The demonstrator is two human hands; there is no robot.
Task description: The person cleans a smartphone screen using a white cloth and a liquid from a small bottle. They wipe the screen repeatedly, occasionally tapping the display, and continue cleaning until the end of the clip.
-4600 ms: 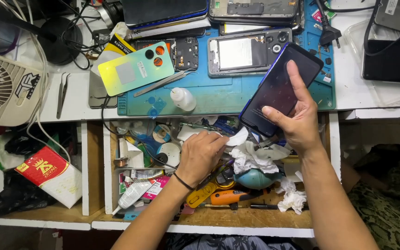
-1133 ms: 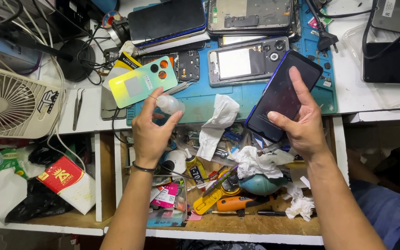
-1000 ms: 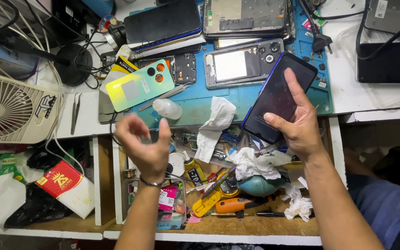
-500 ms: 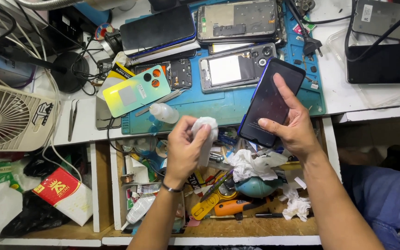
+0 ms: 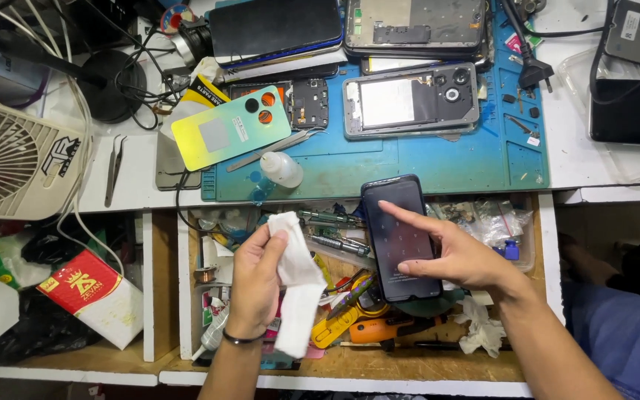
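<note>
My right hand (image 5: pixel 459 253) holds a black smartphone (image 5: pixel 398 235) screen-up over the open drawer, fingers spread across its dark glass. My left hand (image 5: pixel 255 272) grips a white tissue (image 5: pixel 295 292) that hangs down from the fingers, just left of the phone. A small clear plastic bottle (image 5: pixel 280 168) lies on its side on the blue work mat (image 5: pixel 424 163) above the tissue. On the mat lie an opened phone frame (image 5: pixel 410 100) and a yellow-green phone back cover (image 5: pixel 229 133).
The open drawer (image 5: pixel 350 363) below the desk is packed with tools, an orange-handled cutter (image 5: pixel 378 330) and crumpled tissues (image 5: pixel 483 333). A white fan (image 5: pixel 9 159) stands at left, tweezers (image 5: pixel 114 167) beside it. More phones and cables crowd the back of the desk.
My left hand set down the small bottle on the mat, then picked up the white tissue. My right hand brought the phone down from the mat's edge over the drawer and turned it flatter.
</note>
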